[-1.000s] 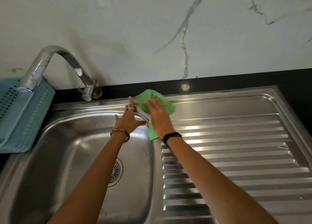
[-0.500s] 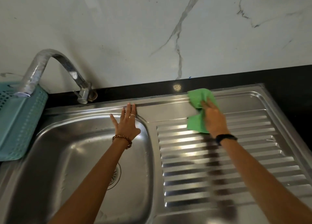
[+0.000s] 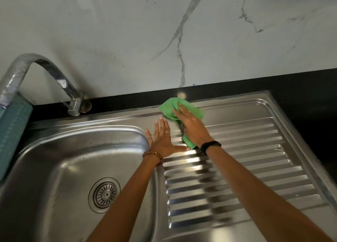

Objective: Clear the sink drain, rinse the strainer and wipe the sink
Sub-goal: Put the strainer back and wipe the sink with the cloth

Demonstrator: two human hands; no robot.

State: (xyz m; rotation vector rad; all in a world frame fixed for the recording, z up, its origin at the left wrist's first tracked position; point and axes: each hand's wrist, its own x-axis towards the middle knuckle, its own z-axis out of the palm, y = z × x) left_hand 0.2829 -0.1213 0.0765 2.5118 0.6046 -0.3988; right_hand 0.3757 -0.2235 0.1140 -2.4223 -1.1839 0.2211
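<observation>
- My right hand (image 3: 191, 127) is flat on the green cloth (image 3: 172, 108), palm down and fingers stretched, pressing it onto the steel ledge at the far edge of the drainboard (image 3: 255, 150), about 12 o'clock from my wrist.
- The cloth is bunched: one part pokes out past my fingertips, a tail shows under my wrist by the black band (image 3: 210, 146).
- My left hand (image 3: 162, 141) lies open and empty, fingers spread, on the strip between basin and drainboard, thumb pointing to 3 o'clock, close to the cloth's tail.
- Bead bracelet (image 3: 153, 155) on that wrist, ring on one finger.
- The sink (image 3: 54, 169) basin sits at 9 o'clock of my hands, strainer (image 3: 104, 194) seated in the drain.
- Faucet (image 3: 45, 68) arches at 10 o'clock, teal basket (image 3: 12, 132) at the left edge.
</observation>
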